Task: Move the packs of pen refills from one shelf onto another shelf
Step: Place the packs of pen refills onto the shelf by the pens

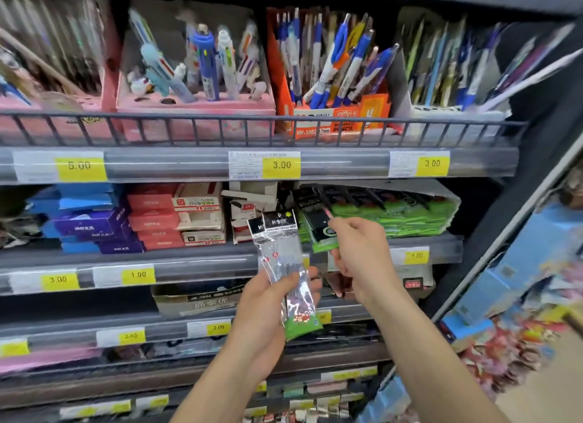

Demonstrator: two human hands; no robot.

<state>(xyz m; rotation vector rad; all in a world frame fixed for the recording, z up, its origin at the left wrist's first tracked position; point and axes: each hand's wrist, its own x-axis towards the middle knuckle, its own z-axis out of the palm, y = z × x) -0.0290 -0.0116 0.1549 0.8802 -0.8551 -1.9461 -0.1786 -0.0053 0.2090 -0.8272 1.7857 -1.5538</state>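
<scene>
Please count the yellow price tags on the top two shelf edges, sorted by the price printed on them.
5.00 tags: 1
3.00 tags: 3
1.00 tags: 2
Total: 6 readable yellow tags; lower shelf edges are not counted.

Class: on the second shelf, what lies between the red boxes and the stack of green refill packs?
In the head view, opened cardboard boxes sit between the red boxes and the green refill packs. The packs in the left hand overlap that gap in front.
</scene>
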